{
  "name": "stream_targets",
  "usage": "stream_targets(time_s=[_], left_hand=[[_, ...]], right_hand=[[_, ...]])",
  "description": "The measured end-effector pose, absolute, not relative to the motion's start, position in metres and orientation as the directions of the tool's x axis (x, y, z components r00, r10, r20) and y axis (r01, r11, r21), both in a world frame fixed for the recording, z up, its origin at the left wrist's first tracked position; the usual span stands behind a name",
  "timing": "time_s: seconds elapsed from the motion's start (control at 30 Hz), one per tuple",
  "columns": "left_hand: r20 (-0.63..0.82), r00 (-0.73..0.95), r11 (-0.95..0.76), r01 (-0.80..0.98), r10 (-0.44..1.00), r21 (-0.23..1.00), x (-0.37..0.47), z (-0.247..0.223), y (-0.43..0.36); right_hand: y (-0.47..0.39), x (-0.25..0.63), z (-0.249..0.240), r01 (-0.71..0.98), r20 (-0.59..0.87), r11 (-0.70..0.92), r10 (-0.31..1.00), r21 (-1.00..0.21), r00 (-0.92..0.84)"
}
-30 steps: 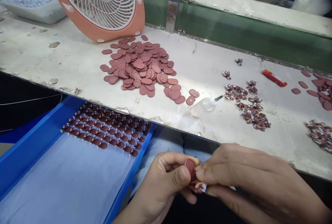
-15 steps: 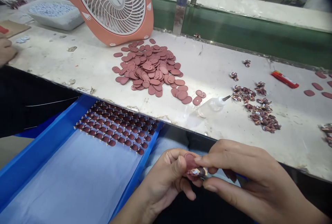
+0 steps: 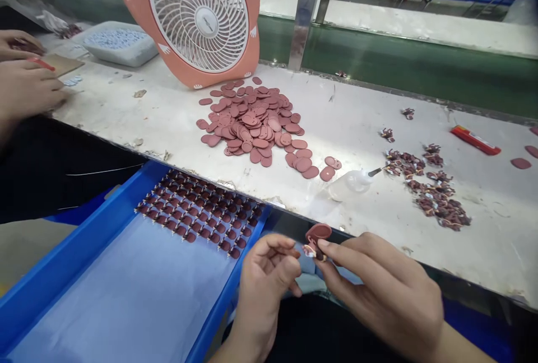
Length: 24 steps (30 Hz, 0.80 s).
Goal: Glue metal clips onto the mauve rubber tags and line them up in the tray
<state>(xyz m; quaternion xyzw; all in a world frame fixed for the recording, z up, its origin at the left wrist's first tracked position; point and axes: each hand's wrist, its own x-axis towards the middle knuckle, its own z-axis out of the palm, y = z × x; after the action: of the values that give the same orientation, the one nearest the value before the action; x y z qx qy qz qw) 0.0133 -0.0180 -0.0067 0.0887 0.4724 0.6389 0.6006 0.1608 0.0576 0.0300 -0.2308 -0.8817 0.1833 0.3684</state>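
Note:
Between the thumb and fingers of my right hand (image 3: 378, 290) is a small figurine (image 3: 314, 251) joined to a reddish-brown oval base (image 3: 320, 232). My left hand (image 3: 269, 284) is just left of it, fingers curled and apart, holding nothing that shows. Many oval bases (image 3: 256, 122) lie heaped on the worktable (image 3: 176, 122). A clear squeeze bottle (image 3: 351, 184) with a metal tip lies to their right, beside a cluster of small figurines (image 3: 441, 200). Rows of figurines on bases (image 3: 197, 212) fill the far end of the blue tray (image 3: 46, 262).
An orange fan (image 3: 205, 21) stands behind the heap. A red packet (image 3: 474, 140) lies at the right. At the left, another person's hands (image 3: 29, 88) are near a tub of small pale pieces (image 3: 117, 43). The table edge runs between my hands and the heap.
My left hand has let go of the base and moved slightly left. My right hand now holds the piece alone, higher up. The view has shifted, and more of the other person's hands shows.

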Motion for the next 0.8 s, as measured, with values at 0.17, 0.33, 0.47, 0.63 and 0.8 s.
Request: stream_targets(time_s=[0.17,0.33,0.47,0.63,0.8], left_hand=[[-0.416,-0.421,0.14,-0.546,0.806,0.826,0.015,0.001,-0.019],[-0.468,-0.456,0.172,-0.552,0.757,0.816,0.014,0.003,-0.018],[-0.51,-0.529,0.224,-0.512,0.678,0.829,-0.005,-0.013,-0.028],[-0.369,-0.799,0.566,-0.045,0.474,0.823,-0.076,-0.069,-0.065],[-0.278,-0.863,0.756,0.166,0.422,0.633,-0.137,-0.11,-0.091]], right_hand=[[0.055,0.145,0.009,0.238,0.656,0.906,0.419,-0.35,-0.627],[0.054,0.134,0.004,0.225,0.642,0.907,0.413,-0.356,-0.646],[0.047,0.138,0.008,0.158,0.628,0.936,0.329,-0.314,-0.705],[0.042,0.159,0.009,0.108,0.596,0.946,0.278,-0.305,-0.753],[0.044,0.175,-0.001,0.165,0.568,0.91,0.371,-0.381,-0.735]])
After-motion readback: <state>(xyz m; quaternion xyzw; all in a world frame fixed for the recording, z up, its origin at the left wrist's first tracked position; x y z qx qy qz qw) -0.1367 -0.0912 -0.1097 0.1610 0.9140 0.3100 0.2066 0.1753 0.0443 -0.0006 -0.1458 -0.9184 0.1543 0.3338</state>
